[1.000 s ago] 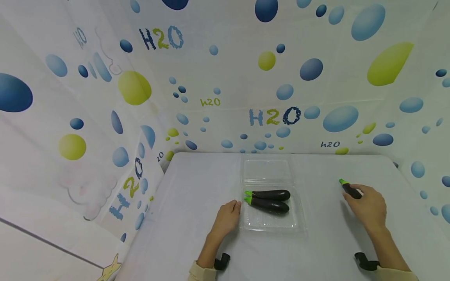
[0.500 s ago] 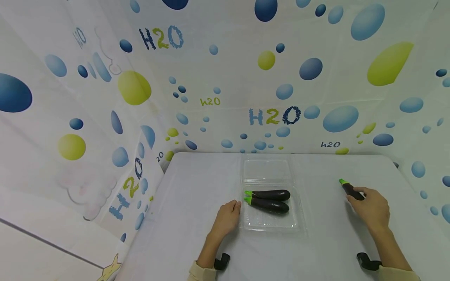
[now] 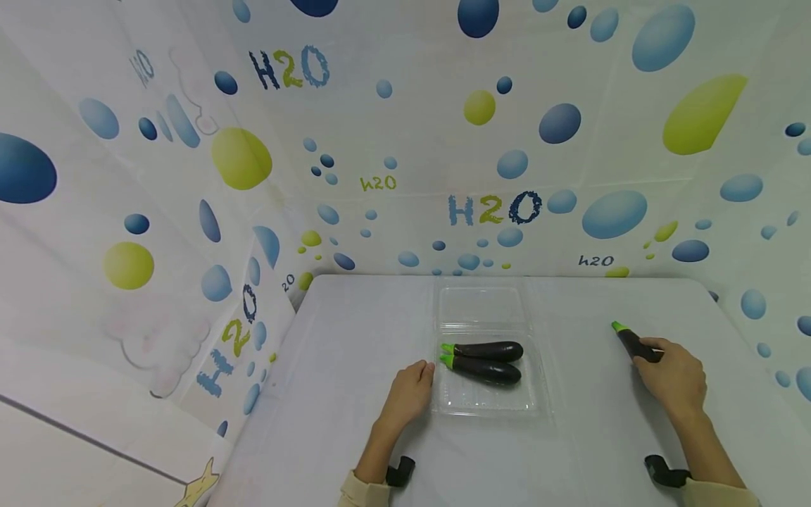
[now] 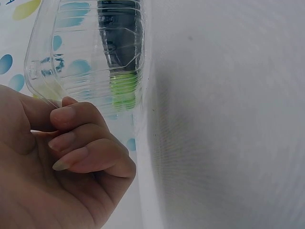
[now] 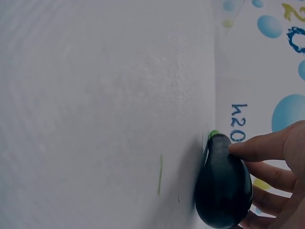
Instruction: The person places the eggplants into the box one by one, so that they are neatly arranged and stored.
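Note:
A clear plastic container (image 3: 488,407) lies open on the white table, its lid (image 3: 481,304) folded back toward the wall. Inside it two dark eggplants, one behind (image 3: 491,351) and one in front (image 3: 484,370), lie side by side with green stem ends to the left. My left hand (image 3: 408,394) pinches the container's left rim between thumb and curled index finger, as the left wrist view shows. Over at the right, my right hand (image 3: 674,377) grips a third eggplant (image 5: 223,183) by its sides, thumb on one side and fingers on the other. Its green end points away and left.
The white table (image 3: 570,451) ends at the back against a wall sheet (image 3: 418,127) printed with blue and green spots. A similar sheet (image 3: 171,338) hangs along the left side. Black wrist mounts (image 3: 400,472) show below both hands.
My right hand has shifted slightly right, toward the eggplant's thick end, while the green tip stays in nearly the same spot. The left hand and the container have not moved.

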`<state>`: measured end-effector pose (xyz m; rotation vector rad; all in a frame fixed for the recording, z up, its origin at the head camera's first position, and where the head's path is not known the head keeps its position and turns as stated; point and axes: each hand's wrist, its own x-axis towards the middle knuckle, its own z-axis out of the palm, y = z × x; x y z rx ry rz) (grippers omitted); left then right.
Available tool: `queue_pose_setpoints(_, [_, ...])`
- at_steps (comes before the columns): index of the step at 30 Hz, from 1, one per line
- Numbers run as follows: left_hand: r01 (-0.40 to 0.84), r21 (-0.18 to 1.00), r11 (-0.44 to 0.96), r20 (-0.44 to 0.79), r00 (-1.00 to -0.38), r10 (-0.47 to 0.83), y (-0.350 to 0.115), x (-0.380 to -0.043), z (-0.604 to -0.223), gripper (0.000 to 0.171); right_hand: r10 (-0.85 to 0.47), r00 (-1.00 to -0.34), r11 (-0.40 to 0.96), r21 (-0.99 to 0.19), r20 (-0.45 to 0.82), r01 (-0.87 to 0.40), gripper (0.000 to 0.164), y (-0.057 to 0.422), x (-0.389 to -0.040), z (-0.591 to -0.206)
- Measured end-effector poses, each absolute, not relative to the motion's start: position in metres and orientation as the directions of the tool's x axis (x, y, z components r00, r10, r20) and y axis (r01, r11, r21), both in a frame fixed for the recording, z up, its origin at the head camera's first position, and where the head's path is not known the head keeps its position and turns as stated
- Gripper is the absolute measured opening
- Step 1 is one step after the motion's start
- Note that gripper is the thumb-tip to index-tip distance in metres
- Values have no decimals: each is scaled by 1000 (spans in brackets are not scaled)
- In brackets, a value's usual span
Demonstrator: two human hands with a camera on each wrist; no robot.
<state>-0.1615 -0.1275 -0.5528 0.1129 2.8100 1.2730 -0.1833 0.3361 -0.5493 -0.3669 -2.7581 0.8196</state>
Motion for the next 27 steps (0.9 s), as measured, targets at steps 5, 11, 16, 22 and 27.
queue_pose_setpoints(5, [34, 754, 656, -31, -996, 86, -128, -162, -553, 38, 301, -939, 811, -562, 164, 162, 39, 338, -184, -551])
queue_pose_setpoints(11, [41, 753, 656, -23, -996, 87, -127, -162, -553, 37, 300, -940, 812, -561, 162, 163, 39, 338, -183, -550])
queue_pose_setpoints(16, [36, 753, 657, -28, -996, 87, -127, -162, -553, 37, 309, -940, 804, -568, 147, 175, 39, 339, -184, -548])
queue_pose_setpoints(22, [31, 752, 658, -36, -995, 89, -128, -162, -552, 37, 323, -933, 798, -577, 160, 177, 39, 339, -186, -545])
queue_pose_setpoints(27, [41, 753, 657, -26, -995, 92, -128, -163, -552, 37, 333, -927, 784, -597, 175, 169, 39, 338, -187, -541])
